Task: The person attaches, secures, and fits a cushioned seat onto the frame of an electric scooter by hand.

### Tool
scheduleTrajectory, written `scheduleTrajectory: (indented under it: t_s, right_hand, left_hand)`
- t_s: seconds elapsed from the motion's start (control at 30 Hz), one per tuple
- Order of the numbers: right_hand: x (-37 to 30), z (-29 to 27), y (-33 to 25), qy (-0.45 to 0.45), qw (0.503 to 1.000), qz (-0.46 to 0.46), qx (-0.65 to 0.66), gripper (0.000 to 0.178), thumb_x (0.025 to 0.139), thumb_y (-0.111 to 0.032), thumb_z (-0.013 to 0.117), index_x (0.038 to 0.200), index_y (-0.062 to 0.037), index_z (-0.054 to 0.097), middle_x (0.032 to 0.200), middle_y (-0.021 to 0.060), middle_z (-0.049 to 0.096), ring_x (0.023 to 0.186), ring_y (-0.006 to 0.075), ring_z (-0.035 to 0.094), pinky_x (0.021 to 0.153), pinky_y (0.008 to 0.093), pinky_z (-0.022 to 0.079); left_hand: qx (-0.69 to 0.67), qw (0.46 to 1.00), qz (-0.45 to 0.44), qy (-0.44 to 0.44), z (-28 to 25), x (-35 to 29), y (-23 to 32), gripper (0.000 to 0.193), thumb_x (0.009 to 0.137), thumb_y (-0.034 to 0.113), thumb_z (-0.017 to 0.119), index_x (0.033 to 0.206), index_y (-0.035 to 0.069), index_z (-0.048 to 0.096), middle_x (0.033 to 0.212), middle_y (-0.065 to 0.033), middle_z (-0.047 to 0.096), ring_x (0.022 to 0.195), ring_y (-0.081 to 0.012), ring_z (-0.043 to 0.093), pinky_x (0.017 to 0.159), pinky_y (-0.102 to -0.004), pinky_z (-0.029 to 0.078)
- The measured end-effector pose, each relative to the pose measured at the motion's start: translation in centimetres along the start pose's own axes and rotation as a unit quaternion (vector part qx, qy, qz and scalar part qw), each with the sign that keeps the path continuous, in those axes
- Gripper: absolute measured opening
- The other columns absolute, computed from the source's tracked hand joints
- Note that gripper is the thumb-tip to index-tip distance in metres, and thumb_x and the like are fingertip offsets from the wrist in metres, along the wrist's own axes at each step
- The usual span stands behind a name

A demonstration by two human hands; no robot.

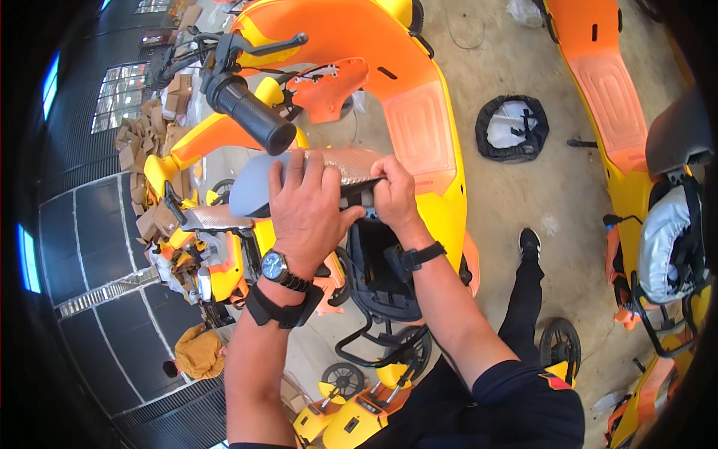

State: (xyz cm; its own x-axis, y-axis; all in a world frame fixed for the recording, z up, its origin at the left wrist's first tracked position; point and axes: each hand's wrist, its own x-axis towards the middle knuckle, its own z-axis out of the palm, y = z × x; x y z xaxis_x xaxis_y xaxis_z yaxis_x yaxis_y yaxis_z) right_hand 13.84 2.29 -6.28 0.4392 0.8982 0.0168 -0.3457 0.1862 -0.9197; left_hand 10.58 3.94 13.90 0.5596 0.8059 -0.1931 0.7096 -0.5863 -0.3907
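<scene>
A raised scooter seat (250, 187), grey with crinkled silver covering (344, 161) and a dark edge, is between my hands. My left hand (308, 206) lies across the seat, fingers spread over its top and thumb at the lower edge, gripping it. At the seat's right end, my right hand (394, 191) has its fingers closed, pinching the dark-edged rim of the silver covering. Just below is an open black storage bin (383, 288) in the yellow and orange scooter (426, 127). What lies beneath my fingers is hidden.
A black handlebar grip (254, 116) juts close above my left hand. A black-rimmed, silver-lined cover (490, 146) lies on the concrete floor. Another scooter (613, 112) stands at the right. Cardboard boxes (138, 146) and a person in a tan top (200, 352) are at the left.
</scene>
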Motion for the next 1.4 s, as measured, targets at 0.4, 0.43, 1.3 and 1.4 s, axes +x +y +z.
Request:
scheduleTrajectory:
  t_s: [0.4,0.43,1.3,1.4]
  right_hand:
    - [2.1,-1.9,0.0,-0.119,0.990,-0.066,0.046,0.006,0.067,-0.005,0.055,0.068,-0.0005,0.050,0.067,0.0184,0.053,0.066,0.0376,0.053,0.060,0.0423,0.044]
    - [2.0,-1.9,0.0,-0.126,0.990,-0.049,0.040,0.008,0.066,-0.008,0.056,0.065,-0.0019,0.051,0.068,0.0200,0.056,0.073,0.0421,0.054,0.065,0.0471,0.045]
    - [2.0,-6.0,-1.5,-0.198,0.888,-0.169,-0.380,0.026,0.069,-0.003,0.064,0.093,-0.0073,0.057,0.087,0.0152,0.057,0.082,0.0368,0.058,0.070,0.0471,0.049]
    - [2.8,-5.4,-1.0,-0.314,0.823,-0.116,-0.460,0.015,0.076,-0.009,0.060,0.091,-0.0064,0.062,0.091,0.0178,0.060,0.086,0.0389,0.060,0.072,0.0495,0.049]
  left_hand:
    - [0.026,0.999,0.041,0.007,0.1,1.3,0.2,0.053,0.057,0.041,0.082,0.090,0.005,0.061,0.104,-0.0145,0.054,0.107,-0.0365,0.050,0.095,-0.0504,0.038]
    - [0.017,0.999,0.034,-0.004,0.3,1.3,0.3,0.054,0.057,0.040,0.083,0.093,0.006,0.062,0.114,-0.0151,0.054,0.112,-0.0362,0.049,0.095,-0.0505,0.038]
    - [-0.031,0.978,0.149,0.140,2.7,0.1,-0.8,0.020,0.060,0.023,0.072,0.070,0.009,0.061,0.083,-0.0058,0.059,0.093,-0.0261,0.058,0.086,-0.0429,0.044]
    - [-0.024,0.973,0.150,0.174,4.1,-1.0,-1.3,0.014,0.059,0.021,0.066,0.069,0.011,0.063,0.077,-0.0034,0.057,0.084,-0.0231,0.057,0.080,-0.0398,0.044]
